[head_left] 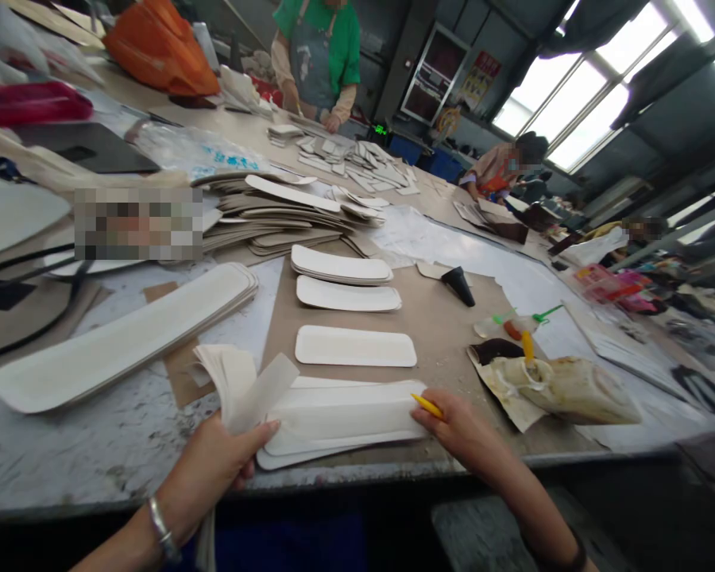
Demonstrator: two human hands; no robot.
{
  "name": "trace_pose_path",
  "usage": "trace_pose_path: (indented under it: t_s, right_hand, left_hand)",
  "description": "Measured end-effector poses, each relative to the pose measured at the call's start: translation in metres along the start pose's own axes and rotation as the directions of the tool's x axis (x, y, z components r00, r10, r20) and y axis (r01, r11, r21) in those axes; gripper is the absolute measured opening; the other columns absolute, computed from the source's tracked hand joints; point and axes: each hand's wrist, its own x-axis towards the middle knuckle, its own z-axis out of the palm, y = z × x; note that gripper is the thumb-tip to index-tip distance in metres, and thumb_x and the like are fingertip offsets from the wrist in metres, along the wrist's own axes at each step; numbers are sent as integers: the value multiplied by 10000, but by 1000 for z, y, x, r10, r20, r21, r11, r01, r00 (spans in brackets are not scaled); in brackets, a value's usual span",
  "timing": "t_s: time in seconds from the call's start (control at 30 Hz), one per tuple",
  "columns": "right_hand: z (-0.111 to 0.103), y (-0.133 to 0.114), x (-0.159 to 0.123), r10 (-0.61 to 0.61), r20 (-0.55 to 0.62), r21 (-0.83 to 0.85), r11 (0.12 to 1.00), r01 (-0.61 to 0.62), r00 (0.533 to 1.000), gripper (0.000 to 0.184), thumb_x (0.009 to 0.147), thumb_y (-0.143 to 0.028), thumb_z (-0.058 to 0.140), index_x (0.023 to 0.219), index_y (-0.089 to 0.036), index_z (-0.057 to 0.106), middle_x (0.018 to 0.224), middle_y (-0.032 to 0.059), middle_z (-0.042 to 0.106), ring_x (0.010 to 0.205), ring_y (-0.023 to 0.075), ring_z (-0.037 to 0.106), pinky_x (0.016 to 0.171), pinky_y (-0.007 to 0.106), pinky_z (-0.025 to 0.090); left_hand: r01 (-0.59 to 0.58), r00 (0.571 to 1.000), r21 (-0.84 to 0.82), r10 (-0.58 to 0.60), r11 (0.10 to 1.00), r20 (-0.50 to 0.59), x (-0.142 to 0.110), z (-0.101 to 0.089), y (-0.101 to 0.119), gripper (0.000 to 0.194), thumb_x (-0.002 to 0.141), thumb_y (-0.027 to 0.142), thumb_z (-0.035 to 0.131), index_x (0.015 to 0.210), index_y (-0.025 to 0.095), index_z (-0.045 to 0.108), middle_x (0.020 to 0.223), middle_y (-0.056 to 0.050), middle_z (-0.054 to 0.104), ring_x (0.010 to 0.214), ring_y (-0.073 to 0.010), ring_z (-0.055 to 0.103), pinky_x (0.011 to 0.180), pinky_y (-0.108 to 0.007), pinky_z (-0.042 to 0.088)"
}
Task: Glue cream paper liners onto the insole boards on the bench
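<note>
My left hand (220, 457) is closed round a bundle of thin white strips (233, 380), whose upper ends fan out above the thumb. One loose strip end stands up to the right of the bundle. In front of me a white strip (345, 417) lies along a stack of pale, round-cornered pieces (286, 458), its left end by my left thumb. At the right end of that strip, my right hand (456, 425) grips a thin yellow pointed stick (427, 406) and touches the strip's edge. Just beyond lies a single white piece with a raised-looking border (356, 346).
Behind are short stacks of white pieces (341, 264) and a large grey-beige pile (274, 218). A long white stack (125, 338) lies left. On the right are a stained plastic bottle (584, 389) holding a yellow tool and a black cone (457, 284). Co-workers sit or stand farther back.
</note>
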Motion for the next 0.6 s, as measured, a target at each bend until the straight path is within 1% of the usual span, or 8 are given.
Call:
trace_pose_path:
  t_s: [0.03, 0.1, 0.17, 0.23, 0.3, 0.4, 0.5, 0.6]
  right_hand:
    - [2, 7, -1, 35, -31, -9, 999, -35, 999, 213, 866, -321, 446, 863, -177, 602, 864, 61, 649, 806, 199, 586, 673, 260, 356]
    - [6, 11, -2, 104, -73, -38, 993, -107, 992, 228, 866, -335, 441, 891, -177, 603, 879, 70, 650, 821, 214, 588, 671, 268, 354]
    - [8, 7, -1, 161, -87, -67, 984, -167, 983, 235, 865, -344, 444, 888, -180, 609, 866, 73, 656, 812, 219, 592, 648, 270, 347]
    - [8, 2, 3, 190, -85, -80, 977, -197, 978, 231, 860, -345, 453, 874, -182, 616, 843, 70, 661, 796, 213, 596, 630, 266, 336]
    - [7, -1, 7, 187, -65, -83, 978, -192, 980, 228, 853, -345, 465, 857, -180, 621, 834, 70, 664, 783, 205, 597, 626, 263, 330]
    - [8, 2, 13, 160, -32, -68, 984, -162, 987, 221, 842, -327, 474, 844, -169, 628, 836, 80, 666, 776, 198, 596, 629, 261, 329]
    - [12, 8, 18, 138, -24, -37, 990, -139, 990, 207, 833, -297, 477, 833, -157, 631, 820, 84, 667, 760, 191, 589, 628, 256, 331]
    - [15, 13, 20, 96, -21, 10, 995, -95, 995, 199, 827, -270, 473, 817, -147, 630, 795, 79, 663, 731, 178, 578, 622, 249, 331]
  left_hand:
    - [0, 1000, 16, 0, 1000, 2, 0, 0, -1, 420, 454, 588, 608, 413, 198, 459, 308, 15, 453, 314, -121, 399, 388, -251, 301]
    - [-10, 1000, 35, 9, 999, 16, 2, 0, -4, 447, 458, 615, 605, 401, 195, 462, 318, 2, 466, 326, -132, 415, 404, -262, 316]
    - [-10, 1000, 38, 10, 999, 16, 6, 1, -8, 468, 455, 638, 610, 411, 193, 472, 325, -2, 474, 337, -145, 426, 413, -273, 328]
    - [4, 1000, 26, -4, 1000, 8, 11, 1, -14, 482, 444, 656, 623, 434, 195, 482, 326, -1, 475, 341, -161, 435, 409, -283, 334]
    - [21, 1000, 24, -22, 999, 9, 15, 2, -20, 481, 444, 655, 641, 457, 199, 490, 332, -1, 485, 343, -173, 445, 402, -288, 339]
    - [23, 1000, 41, -24, 999, 6, 19, 2, -24, 467, 463, 647, 651, 456, 207, 496, 340, -9, 497, 347, -178, 455, 403, -288, 353]
    - [15, 1000, 62, -15, 998, 0, 16, 2, -21, 462, 480, 640, 647, 413, 214, 480, 332, -15, 489, 343, -168, 446, 405, -279, 358]
    - [11, 1000, 73, -9, 997, -28, 11, 4, -15, 444, 513, 624, 635, 416, 218, 484, 326, -8, 479, 339, -161, 433, 404, -272, 355]
